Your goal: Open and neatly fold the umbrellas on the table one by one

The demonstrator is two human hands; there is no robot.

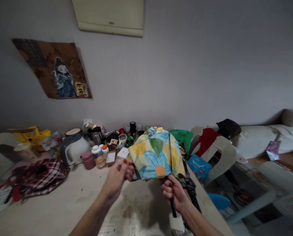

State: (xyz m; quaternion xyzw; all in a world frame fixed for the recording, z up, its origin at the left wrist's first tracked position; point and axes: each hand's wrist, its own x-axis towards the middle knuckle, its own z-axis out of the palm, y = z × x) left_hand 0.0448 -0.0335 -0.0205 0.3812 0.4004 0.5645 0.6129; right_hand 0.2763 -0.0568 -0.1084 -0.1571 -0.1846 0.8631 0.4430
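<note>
A partly folded umbrella (150,154) with a yellow, blue and green floral canopy is held over the table. My right hand (174,191) wraps round its dark shaft just below the canopy, and a black handle end shows beneath the fist. At the canopy's lower left edge, my left hand (119,173) has its fingers pinched together on the fabric. The ribs are mostly hidden under the cloth. Behind my right hand lies a dark folded umbrella (192,190) along the table's right side. A white object (177,224) sits below the handle.
An electric kettle (74,150), a pink jar (88,160) and several bottles and cups crowd the back of the table (84,196). A checked cloth (43,177) lies at left. Chairs stand to the right, one carrying a red cloth (206,141); a blue bag (199,166) is beside the table.
</note>
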